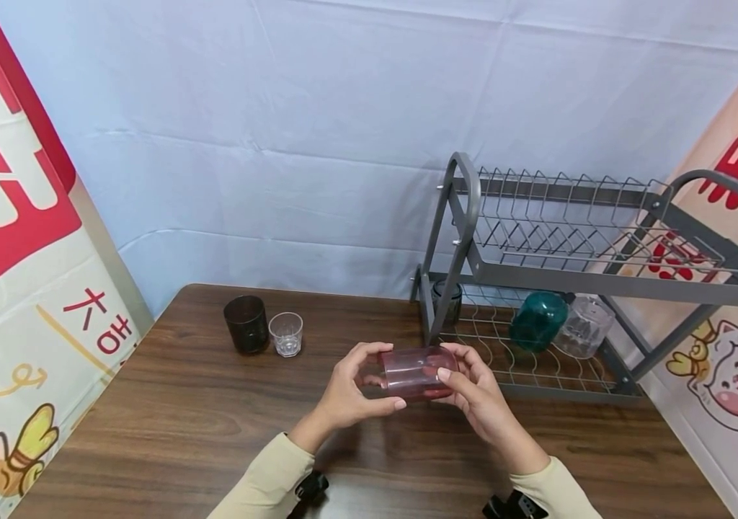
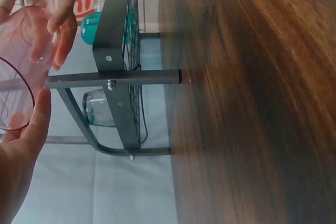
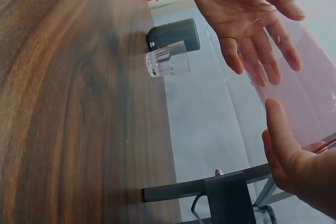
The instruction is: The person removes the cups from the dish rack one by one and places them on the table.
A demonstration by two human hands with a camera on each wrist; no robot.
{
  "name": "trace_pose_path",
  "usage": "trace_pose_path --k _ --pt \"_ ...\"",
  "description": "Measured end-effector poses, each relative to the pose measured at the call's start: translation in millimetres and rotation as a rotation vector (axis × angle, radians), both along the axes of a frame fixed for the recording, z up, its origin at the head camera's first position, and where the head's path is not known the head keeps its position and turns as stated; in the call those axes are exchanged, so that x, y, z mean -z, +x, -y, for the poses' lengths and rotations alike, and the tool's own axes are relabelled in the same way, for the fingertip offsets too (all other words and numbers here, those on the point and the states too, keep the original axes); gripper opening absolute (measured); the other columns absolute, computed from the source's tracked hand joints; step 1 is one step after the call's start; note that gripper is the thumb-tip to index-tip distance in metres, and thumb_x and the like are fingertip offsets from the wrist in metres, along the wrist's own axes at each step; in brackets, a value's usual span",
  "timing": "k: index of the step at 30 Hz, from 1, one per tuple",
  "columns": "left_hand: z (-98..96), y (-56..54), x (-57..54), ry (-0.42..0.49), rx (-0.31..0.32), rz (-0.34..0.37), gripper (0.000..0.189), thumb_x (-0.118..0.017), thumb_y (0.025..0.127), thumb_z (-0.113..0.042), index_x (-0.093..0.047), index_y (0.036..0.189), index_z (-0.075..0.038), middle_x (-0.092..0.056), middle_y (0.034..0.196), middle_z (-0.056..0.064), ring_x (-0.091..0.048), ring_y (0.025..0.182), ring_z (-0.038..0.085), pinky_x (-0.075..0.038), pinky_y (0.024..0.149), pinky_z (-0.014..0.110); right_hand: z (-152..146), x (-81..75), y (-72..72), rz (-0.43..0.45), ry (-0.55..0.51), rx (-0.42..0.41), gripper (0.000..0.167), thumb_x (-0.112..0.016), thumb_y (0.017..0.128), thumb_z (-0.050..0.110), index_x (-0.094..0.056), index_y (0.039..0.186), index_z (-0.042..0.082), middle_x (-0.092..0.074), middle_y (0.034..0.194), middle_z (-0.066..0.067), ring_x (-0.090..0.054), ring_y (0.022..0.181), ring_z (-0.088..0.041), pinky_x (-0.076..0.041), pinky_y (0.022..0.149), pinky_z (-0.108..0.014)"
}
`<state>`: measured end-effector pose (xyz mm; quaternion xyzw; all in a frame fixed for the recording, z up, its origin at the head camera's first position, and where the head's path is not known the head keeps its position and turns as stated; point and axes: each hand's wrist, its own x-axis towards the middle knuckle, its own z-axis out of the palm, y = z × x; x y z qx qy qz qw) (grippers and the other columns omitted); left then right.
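A transparent pink drinking glass (image 1: 416, 369) lies sideways between both hands, above the wooden table. My left hand (image 1: 351, 389) spans its open end, fingers along the far side and thumb close to the lower edge. Around the base end, my right hand (image 1: 482, 396) grips the glass with the thumb across the front and fingers behind. In the left wrist view, the glass's round rim (image 2: 27, 85) shows beside the left hand (image 2: 26, 145). The left hand's fingers show through the pink wall in the right wrist view.
A grey two-tier dish rack (image 1: 592, 281) stands at the right. Its lower shelf holds a teal glass (image 1: 539, 321), a clear glass (image 1: 583, 328) and a dark glass (image 1: 450, 301). Back left on the table (image 1: 168, 404) are a black cup (image 1: 246, 324) and a small clear glass (image 1: 287, 334).
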<state>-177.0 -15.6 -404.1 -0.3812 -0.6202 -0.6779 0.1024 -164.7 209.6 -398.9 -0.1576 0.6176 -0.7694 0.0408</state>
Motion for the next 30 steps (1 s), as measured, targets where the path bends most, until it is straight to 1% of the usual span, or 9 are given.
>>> trace_pose_path --k 3,9,14,16,19,23,26,27,30 --pt "-0.1 0.1 -0.6 0.002 0.001 -0.01 0.067 -0.079 0.062 0.009 -0.049 0.122 0.006 -0.048 0.111 0.028 -0.054 0.097 0.033 -0.053 0.067 0.045 -1 -0.9 1.0 -0.007 0.017 -0.001 0.044 -0.052 0.092 0.005 -0.03 0.13 -0.005 -0.049 0.116 -0.017 -0.061 0.094 -0.024 -0.051 0.073 -0.044" --pt "5.5 3.5 -9.8 0.019 0.001 -0.033 0.067 -0.078 0.062 0.012 -0.05 0.123 0.006 -0.048 0.109 0.03 -0.053 0.096 0.036 -0.052 0.066 0.047 -3 -11.3 6.4 -0.049 0.089 0.005 0.051 -0.052 0.092 0.004 -0.026 0.134 -0.007 -0.041 0.129 -0.03 -0.056 0.108 -0.025 -0.049 0.082 -0.039" --pt "8.5 0.7 -11.9 0.021 -0.016 -0.032 0.068 -0.079 0.061 0.011 -0.051 0.123 0.006 -0.048 0.108 0.031 -0.052 0.094 0.04 -0.051 0.066 0.049 -3 -13.0 2.2 -0.069 0.108 0.006 0.051 -0.053 0.092 0.004 -0.027 0.134 -0.007 -0.038 0.131 -0.033 -0.055 0.11 -0.024 -0.048 0.083 -0.038" --pt "8.6 0.0 -11.1 0.011 -0.023 -0.035 0.068 -0.08 0.062 0.01 -0.051 0.123 0.006 -0.049 0.107 0.03 -0.053 0.093 0.04 -0.052 0.066 0.048 -3 -12.3 1.4 -0.069 0.139 0.012 0.051 -0.054 0.092 0.003 -0.028 0.134 -0.007 -0.037 0.131 -0.034 -0.054 0.111 -0.026 -0.048 0.083 -0.037" --pt "9.8 -0.4 -10.9 -0.011 -0.039 -0.044 0.068 -0.081 0.061 0.009 -0.052 0.122 0.005 -0.05 0.106 0.028 -0.054 0.091 0.04 -0.052 0.064 0.047 -5 -14.1 0.9 -0.113 0.291 0.05 0.051 -0.059 0.09 0.003 -0.033 0.133 -0.004 -0.041 0.129 -0.029 -0.052 0.11 -0.029 -0.048 0.083 -0.033" --pt "15.5 -1.3 -14.7 -0.079 -0.073 -0.067 0.068 -0.082 0.06 0.007 -0.054 0.121 0.004 -0.052 0.106 0.02 -0.055 0.09 0.04 -0.053 0.065 0.043 -10 -23.7 -0.2 -0.183 0.56 0.062 0.056 -0.068 0.086 0.011 -0.038 0.133 0.002 -0.046 0.127 -0.022 -0.05 0.109 -0.034 -0.048 0.08 -0.032" --pt "21.3 -2.5 -17.8 -0.136 -0.091 -0.065 0.068 -0.083 0.06 0.004 -0.054 0.121 0.004 -0.053 0.107 0.015 -0.055 0.092 0.039 -0.053 0.067 0.042 -14 -30.3 -1.1 -0.192 0.684 -0.008 0.061 -0.069 0.085 0.018 -0.038 0.136 0.004 -0.043 0.131 -0.022 -0.047 0.113 -0.039 -0.049 0.08 -0.037" --pt "23.1 -3.3 -17.9 -0.152 -0.097 -0.063 0.068 -0.084 0.061 0.003 -0.054 0.122 0.004 -0.053 0.108 0.016 -0.055 0.093 0.039 -0.053 0.067 0.042 -16 -31.9 -1.2 -0.192 0.715 -0.034 0.063 -0.07 0.085 0.021 -0.037 0.137 0.005 -0.041 0.133 -0.022 -0.046 0.115 -0.04 -0.048 0.081 -0.038" --pt "27.9 -9.2 -11.9 -0.2 -0.121 -0.048 0.069 -0.085 0.062 -0.002 -0.054 0.124 0.001 -0.054 0.108 0.018 -0.054 0.095 0.038 -0.053 0.069 0.04 -21 -35.2 -1.9 -0.177 0.791 -0.096 0.068 -0.07 0.085 0.025 -0.035 0.14 0.007 -0.038 0.137 -0.02 -0.043 0.119 -0.041 -0.048 0.082 -0.04"
